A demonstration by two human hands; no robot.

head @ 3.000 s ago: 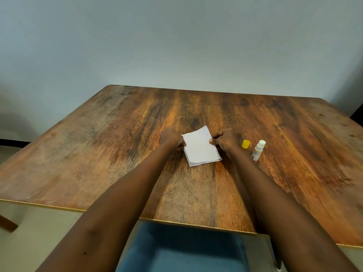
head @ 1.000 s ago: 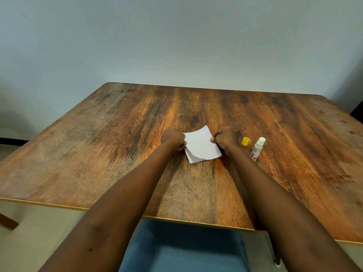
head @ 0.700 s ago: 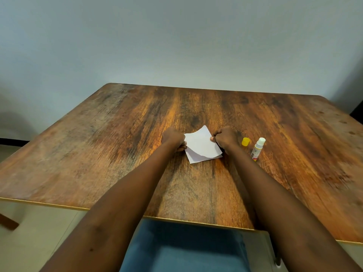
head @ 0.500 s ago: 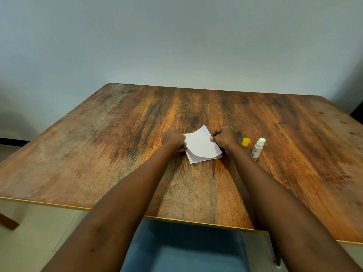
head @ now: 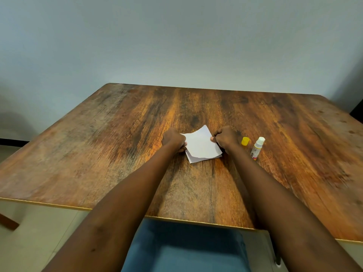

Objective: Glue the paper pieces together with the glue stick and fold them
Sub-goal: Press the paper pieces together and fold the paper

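The paper [head: 201, 147] is lying near the middle of the wooden table [head: 117, 154]. It is looking like two white layers, with the top one curving a little over the bottom one. The left hand [head: 173, 139] is curling its fingers and pinching the paper's left edge. The right hand [head: 225, 137] is doing the same at the right edge.

Just to the right of the right hand, a yellow cap [head: 245, 141] is sitting on the table. The glue stick [head: 257, 147] is standing beside it, and no hand is touching either one.

So I am guessing the gluing is done and the folding is the step going on now. Next, the top layer is needing to come down so its edges are matching the bottom ones. Then a finger is needing to press along the fold to make it flat and sharp.
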